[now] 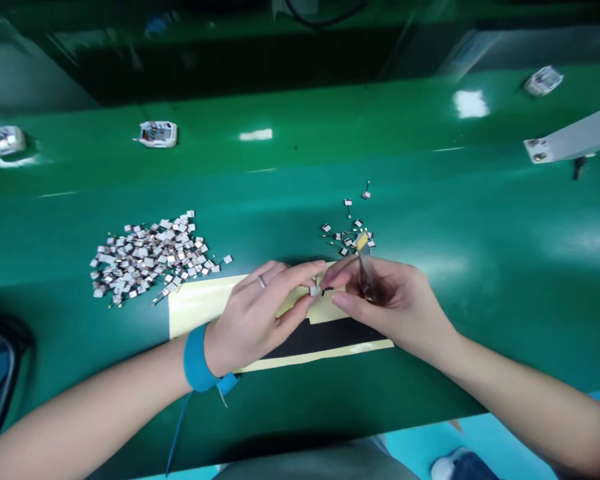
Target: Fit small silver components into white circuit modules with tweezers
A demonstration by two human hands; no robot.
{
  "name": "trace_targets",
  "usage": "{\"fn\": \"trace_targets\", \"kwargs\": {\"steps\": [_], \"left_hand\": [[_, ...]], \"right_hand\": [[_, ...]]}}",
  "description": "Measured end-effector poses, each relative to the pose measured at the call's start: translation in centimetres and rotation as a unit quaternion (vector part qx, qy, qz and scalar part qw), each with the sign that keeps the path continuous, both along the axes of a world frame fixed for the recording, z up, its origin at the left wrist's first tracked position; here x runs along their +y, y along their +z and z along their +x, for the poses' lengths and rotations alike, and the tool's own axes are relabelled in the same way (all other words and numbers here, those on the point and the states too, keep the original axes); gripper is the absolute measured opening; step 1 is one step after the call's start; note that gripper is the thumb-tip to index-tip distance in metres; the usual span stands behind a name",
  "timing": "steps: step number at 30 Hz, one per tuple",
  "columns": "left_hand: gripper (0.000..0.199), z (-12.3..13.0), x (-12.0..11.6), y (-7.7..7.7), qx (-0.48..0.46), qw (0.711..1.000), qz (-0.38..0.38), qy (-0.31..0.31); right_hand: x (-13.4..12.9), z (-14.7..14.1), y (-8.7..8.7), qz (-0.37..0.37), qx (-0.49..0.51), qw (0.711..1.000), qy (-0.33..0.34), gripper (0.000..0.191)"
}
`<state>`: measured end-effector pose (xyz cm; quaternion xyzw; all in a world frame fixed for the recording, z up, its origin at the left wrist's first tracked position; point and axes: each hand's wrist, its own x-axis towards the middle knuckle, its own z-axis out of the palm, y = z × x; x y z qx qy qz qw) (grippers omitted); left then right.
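Part (314, 291), in the head view, is small, flat and roughly square, with a pale silvery face. You have it pinched at the fingertips of your left hand (257, 313), thumb below and finger above, over the sheet (195, 308). A dark sliver (327, 291) shows just beside it, at the tips of your right hand (405, 300); you cannot tell from here whether it is joined to the part. Your right thumb and forefinger are drawn close together, and a narrow metallic tool (365, 270) stands up in that hand's grasp, its lower end hidden among your fingers.

The sheet is pale yellow and bears a broad black strip (330, 335), running partly under your hands. Beyond it, to your left, lies a dense heap (147, 257) of pale-faced pieces, several with thin dark leads. A smaller, looser group (347, 239) lies beyond your right hand, and these too show pale faces and dark leads.

Near its upper end, the tool carries a yellow patch (362, 241), too small to tell whether anything is written on it.
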<state>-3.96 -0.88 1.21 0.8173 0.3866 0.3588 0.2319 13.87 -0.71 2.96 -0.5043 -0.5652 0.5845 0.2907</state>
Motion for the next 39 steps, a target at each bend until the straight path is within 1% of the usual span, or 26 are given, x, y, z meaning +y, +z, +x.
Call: {"fn": "trace_targets", "kwargs": {"steps": [3, 6, 13, 17, 20, 24, 33, 39], "left_hand": [[0.041, 0.0, -0.2, 0.1, -0.023, 1.000, 0.004, 0.008], [0.045, 0.0, -0.3, 0.0, -0.037, 0.999, -0.008, 0.019], [0.049, 0.2, -0.6, 0.0, -0.018, 0.999, 0.001, 0.039], [0.050, 0.3, -0.5, 0.0, -0.013, 0.999, 0.006, 0.051], [0.050, 0.3, -0.5, 0.0, -0.010, 0.998, 0.019, 0.050], [0.047, 0.2, -0.4, 0.0, -0.004, 0.999, 0.021, 0.047], [0.038, 0.3, -0.4, -0.1, 0.008, 0.998, 0.035, 0.052], [0.032, 0.2, -0.4, -0.2, 0.001, 0.998, 0.029, 0.049]], "right_hand": [[-0.3, -0.8, 0.0, -0.007, 0.048, 0.999, -0.016, 0.005], [-0.5, -1.2, -0.3, 0.006, 0.065, 0.998, -0.024, 0.004], [-0.8, -1.2, -0.6, 0.041, 0.038, 0.998, -0.035, 0.005], [-0.8, -1.4, -0.7, 0.039, 0.030, 0.998, -0.045, 0.006], [-0.6, -1.4, -0.7, 0.035, 0.025, 0.998, -0.039, 0.006], [-0.3, -1.3, -0.6, 0.012, 0.039, 0.999, -0.019, 0.008], [-0.4, -1.1, -0.8, -0.001, 0.056, 0.998, -0.015, 0.007], [-0.4, -1.0, -0.8, 0.001, 0.055, 0.998, -0.009, 0.006]]}}
